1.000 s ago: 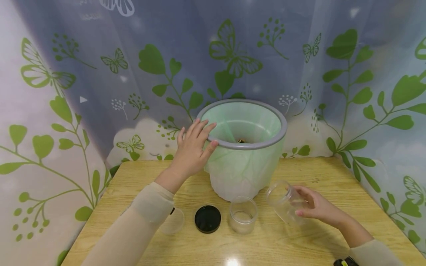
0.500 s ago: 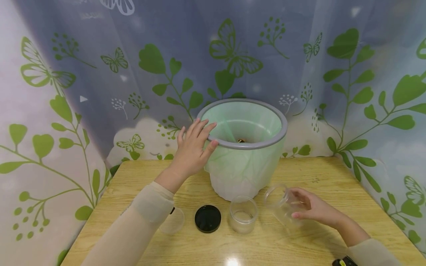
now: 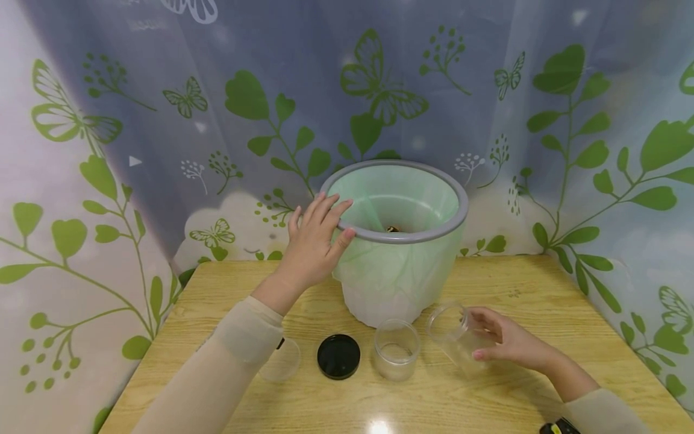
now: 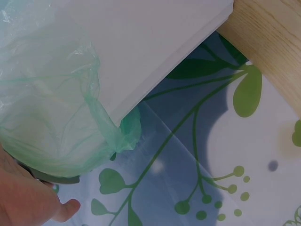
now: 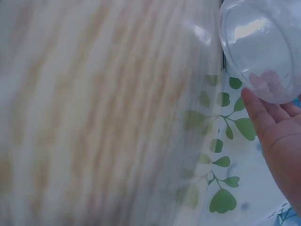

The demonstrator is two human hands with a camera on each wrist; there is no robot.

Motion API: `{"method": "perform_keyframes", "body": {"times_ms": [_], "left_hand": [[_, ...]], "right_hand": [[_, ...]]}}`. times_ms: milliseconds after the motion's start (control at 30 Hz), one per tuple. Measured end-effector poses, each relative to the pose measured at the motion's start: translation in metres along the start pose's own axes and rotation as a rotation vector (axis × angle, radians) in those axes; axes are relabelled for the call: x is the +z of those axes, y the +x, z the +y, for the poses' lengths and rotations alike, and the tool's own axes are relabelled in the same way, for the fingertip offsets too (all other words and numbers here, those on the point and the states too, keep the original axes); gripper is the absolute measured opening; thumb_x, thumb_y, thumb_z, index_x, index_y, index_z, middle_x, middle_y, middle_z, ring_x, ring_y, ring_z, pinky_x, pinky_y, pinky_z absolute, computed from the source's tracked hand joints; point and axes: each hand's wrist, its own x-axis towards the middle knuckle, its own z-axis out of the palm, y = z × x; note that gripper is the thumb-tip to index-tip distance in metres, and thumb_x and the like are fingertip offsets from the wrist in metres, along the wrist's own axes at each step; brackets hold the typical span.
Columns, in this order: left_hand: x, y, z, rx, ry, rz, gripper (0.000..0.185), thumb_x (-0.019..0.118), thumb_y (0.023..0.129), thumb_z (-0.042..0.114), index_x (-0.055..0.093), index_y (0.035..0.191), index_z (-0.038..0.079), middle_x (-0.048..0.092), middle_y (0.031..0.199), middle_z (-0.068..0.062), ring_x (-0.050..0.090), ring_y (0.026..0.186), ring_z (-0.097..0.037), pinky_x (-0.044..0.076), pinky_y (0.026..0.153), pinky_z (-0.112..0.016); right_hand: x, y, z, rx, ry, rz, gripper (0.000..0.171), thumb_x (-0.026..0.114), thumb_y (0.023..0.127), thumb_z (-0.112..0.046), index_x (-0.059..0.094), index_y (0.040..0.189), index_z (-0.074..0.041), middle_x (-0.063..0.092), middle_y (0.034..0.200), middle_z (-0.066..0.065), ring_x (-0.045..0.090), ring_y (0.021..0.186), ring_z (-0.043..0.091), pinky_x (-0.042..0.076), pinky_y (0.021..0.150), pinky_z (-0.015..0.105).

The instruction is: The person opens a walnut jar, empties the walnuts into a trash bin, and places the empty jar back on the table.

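A white trash bin (image 3: pixel 379 304) with a grey rim (image 3: pixel 401 236) stands at the back of the table, lined with a thin green plastic bag (image 4: pixel 51 117). My left hand (image 3: pixel 314 247) rests on the left side of its rim, fingers spread and nearly straight. My right hand (image 3: pixel 512 343) holds a clear plastic jar (image 3: pixel 458 340) to the right of the bin. Tilted, the jar has its round mouth toward the upper left, and fingers show at its round end in the right wrist view. Another clear jar (image 3: pixel 397 358) stands upright in front of the bin.
Left of the standing jar lies a round black lid (image 3: pixel 338 357). A clear disc (image 3: pixel 283 361) lies farther left, partly behind my left sleeve (image 3: pixel 228 361). Something small, dark and gold (image 3: pixel 393 229) sits inside the bin. A leaf-patterned curtain (image 3: pixel 303 90) backs the wooden table (image 3: pixel 504 283).
My right hand has shifted slightly left with the tilted jar, toward the standing jar. My left hand has stayed on the bin's rim.
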Motion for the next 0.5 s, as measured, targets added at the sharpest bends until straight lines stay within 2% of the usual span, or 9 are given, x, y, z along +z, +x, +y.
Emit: {"method": "perform_keyframes", "body": {"times_ms": [267, 500], "left_hand": [[0.0, 0.0, 0.0, -0.003, 0.003, -0.003, 0.085, 0.005, 0.095, 0.074, 0.035, 0.156, 0.023, 0.028, 0.162, -0.007, 0.012, 0.152, -0.026, 0.006, 0.115, -0.064], [0.0, 0.0, 0.0, 0.0, 0.009, -0.002, 0.085, 0.005, 0.095, 0.074, 0.036, 0.156, 0.023, 0.028, 0.162, -0.006, 0.012, 0.152, -0.026, 0.006, 0.115, -0.064]], "right_hand": [[-0.002, 0.0, 0.005, -0.036, 0.065, -0.062, 0.073, 0.071, 0.091, -0.001, 0.027, 0.149, 0.009, 0.029, 0.149, 0.041, 0.042, 0.129, -0.01, 0.034, 0.103, 0.011], [-0.01, -0.004, 0.008, -0.042, 0.031, -0.087, 0.078, 0.075, 0.088, 0.0, 0.027, 0.15, 0.006, 0.035, 0.145, 0.041, 0.042, 0.131, -0.007, 0.037, 0.102, 0.014]]}}
